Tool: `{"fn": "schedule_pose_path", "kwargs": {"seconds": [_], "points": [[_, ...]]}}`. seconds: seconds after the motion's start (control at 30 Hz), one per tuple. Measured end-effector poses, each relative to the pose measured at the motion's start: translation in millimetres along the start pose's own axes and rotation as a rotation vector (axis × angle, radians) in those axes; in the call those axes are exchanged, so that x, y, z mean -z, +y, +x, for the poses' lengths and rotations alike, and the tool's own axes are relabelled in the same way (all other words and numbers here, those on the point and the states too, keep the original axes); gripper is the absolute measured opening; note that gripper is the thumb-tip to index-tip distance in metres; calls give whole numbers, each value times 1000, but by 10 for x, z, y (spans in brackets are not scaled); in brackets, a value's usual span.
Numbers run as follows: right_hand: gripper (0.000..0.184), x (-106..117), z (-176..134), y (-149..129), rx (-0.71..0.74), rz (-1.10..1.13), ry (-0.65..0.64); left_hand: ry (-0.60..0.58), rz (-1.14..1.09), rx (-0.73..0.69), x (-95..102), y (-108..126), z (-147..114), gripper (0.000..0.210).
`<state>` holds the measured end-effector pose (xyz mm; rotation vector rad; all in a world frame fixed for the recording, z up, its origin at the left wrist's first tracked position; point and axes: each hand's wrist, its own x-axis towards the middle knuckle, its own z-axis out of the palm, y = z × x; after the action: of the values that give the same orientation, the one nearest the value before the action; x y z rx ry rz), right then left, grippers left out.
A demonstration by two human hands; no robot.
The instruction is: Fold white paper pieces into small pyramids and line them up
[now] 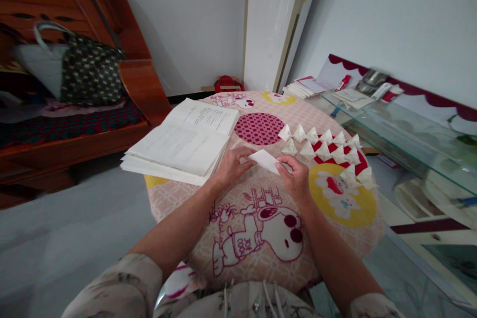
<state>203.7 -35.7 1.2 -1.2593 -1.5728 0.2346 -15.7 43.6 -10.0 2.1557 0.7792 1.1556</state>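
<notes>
Between fingers [289,161], paper [265,160], long axis diagonal

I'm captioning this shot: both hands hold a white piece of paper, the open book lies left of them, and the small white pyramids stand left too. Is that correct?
Not quite: the head view shows the small white pyramids right of both the left hand and right hand. The rest holds: they hold the white paper, and the open book lies left of them.

Free lane: ahead over counter [171,203], between book [182,139] and pyramids [323,152]. Obstacles: book just beside left grip [231,166]; pyramids ahead and right of right grip [296,179]; glass shelf [400,131] right of counter.
</notes>
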Motion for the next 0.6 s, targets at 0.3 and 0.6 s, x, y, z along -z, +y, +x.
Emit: {"fn": "schedule_pose_path", "kwargs": {"seconds": [0.3, 0.6], "points": [[13, 3, 25, 226, 92, -139, -107, -125, 236, -359, -11, 204, -59, 12], [29, 106, -156, 149, 240, -360, -523, -484, 293, -276, -121, 114, -130, 29]]}}
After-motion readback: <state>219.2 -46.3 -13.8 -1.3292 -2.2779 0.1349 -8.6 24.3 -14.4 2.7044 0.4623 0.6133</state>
